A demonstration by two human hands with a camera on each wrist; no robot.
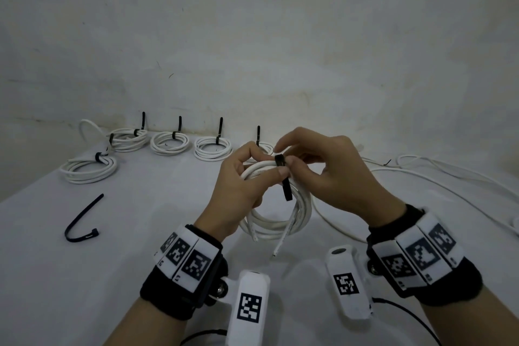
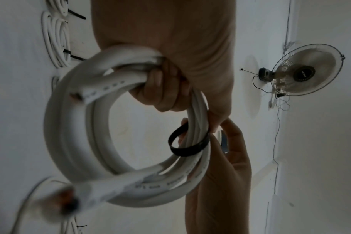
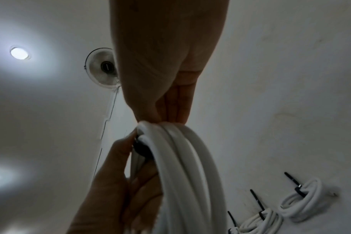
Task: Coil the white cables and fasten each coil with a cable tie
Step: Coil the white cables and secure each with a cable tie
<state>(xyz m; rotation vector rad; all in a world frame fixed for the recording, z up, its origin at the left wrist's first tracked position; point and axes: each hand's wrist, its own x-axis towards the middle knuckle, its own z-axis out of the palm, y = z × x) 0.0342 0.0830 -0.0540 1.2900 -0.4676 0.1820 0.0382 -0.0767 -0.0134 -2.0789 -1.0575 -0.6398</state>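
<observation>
Above the middle of the table, a white cable coil (image 1: 276, 222) is held up by my left hand (image 1: 264, 166), whose fingers curl round its top strands. A black cable tie (image 1: 280, 161) is looped around those strands, and its tail (image 1: 287, 191) hangs down in front. My right hand (image 1: 283, 156) pinches the tie's head between thumb and forefinger. In the left wrist view the tie (image 2: 182, 150) forms a loose ring round the coil (image 2: 70, 126). The right wrist view shows the coil (image 3: 186, 174) with the tie (image 3: 142, 150) mostly hidden between both hands.
Several tied coils (image 1: 168, 143) lie in a row along the back of the table (image 1: 140, 233) against the wall. A spare black tie (image 1: 81, 222) lies at the left. Loose white cable (image 1: 421, 177) sprawls at the right.
</observation>
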